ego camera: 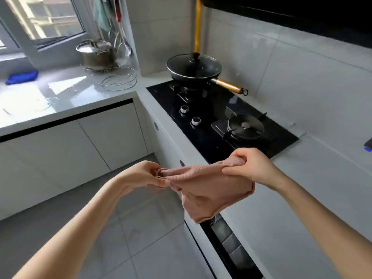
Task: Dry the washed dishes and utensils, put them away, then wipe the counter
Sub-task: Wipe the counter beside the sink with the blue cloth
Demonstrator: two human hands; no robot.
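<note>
Pink cloth (209,190) is in the air, strung between both hands.

Left hand (145,175): thumb and forefinger pinch one corner, the other fingers curled behind it.

Right hand (249,166): thumb and curled fingers pinch the opposite upper edge, with fabric bunched above the knuckles.

Between the two pinches the cloth sags. A loose flap hangs below the right fingers, over the front edge of the white counter (302,198). The black hob (211,109) lies just beyond the fingertips.

Judgement: light, soft, limp, not fragile, and the weave should not slip. Damp or dry: cannot tell. Best held pinched at the corners or hem. For wiping, fold it into a pad under a flat palm.
</note>
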